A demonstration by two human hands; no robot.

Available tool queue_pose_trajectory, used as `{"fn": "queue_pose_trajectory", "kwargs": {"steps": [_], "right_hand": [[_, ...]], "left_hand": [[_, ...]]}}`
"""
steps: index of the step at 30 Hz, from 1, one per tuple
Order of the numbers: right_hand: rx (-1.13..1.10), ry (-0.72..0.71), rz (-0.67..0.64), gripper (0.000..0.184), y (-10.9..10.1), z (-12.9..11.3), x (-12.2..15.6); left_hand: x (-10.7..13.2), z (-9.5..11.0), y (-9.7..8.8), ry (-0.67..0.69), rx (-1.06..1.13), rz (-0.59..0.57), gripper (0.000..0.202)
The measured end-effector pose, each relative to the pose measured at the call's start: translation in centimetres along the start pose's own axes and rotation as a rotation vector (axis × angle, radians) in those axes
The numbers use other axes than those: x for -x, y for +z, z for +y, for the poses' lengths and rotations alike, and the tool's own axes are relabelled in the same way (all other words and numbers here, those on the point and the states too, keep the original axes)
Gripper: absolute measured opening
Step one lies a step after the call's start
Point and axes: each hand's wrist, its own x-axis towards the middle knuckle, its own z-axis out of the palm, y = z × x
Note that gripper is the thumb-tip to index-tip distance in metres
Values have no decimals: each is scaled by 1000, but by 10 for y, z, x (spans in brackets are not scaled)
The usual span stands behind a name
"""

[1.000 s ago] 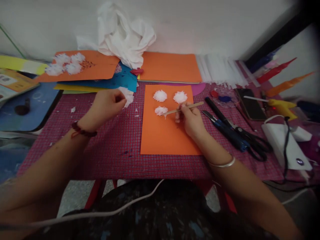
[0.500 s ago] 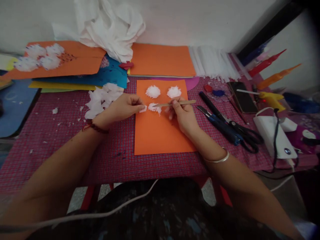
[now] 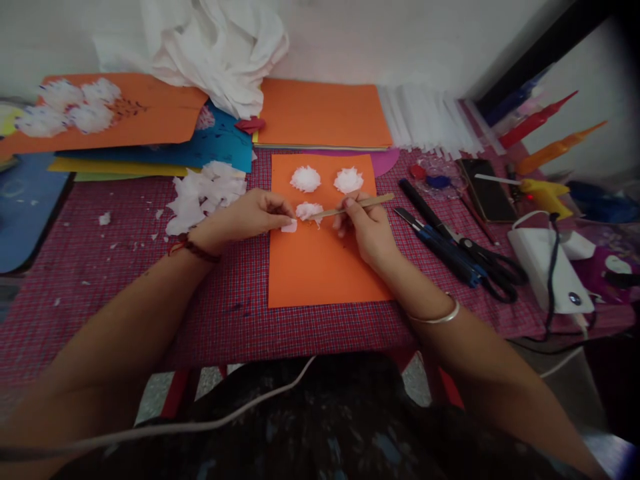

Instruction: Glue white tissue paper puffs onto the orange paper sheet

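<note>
An orange sheet of paper lies on the table before me. Two full white paper puffs, a left one and a right one, sit on its upper part. Below the left one is a smaller, looser paper puff. My right hand pinches a thin wooden stick, whose tip touches the lower edge of this puff. At the sheet's left edge, my left hand pinches a small white piece of paper between thumb and finger.
Crumpled white paper pieces lie left of the sheet. A box cutter, black scissors, a phone and a yellow glue gun are on the right. Behind stand stacked orange sheets and a white cloth.
The stick's tip has moved slightly down and right to the puff's lower edge. The piece of paper in my left hand now hangs lower and shows more fully.
</note>
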Motion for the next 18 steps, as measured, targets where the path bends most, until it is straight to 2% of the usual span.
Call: {"fn": "queue_pose_trajectory", "kwargs": {"steps": [5, 10, 18], "right_hand": [[26, 0, 24, 43, 1, 2, 0], [-42, -21, 68, 42, 2, 4, -3], [-67, 24, 96, 38, -2, 7, -7]], "left_hand": [[-1, -4, 1, 43, 42, 51, 18], [-3, -5, 3, 9, 91, 88, 12], [-17, 4, 21, 90, 73, 195, 5]]}}
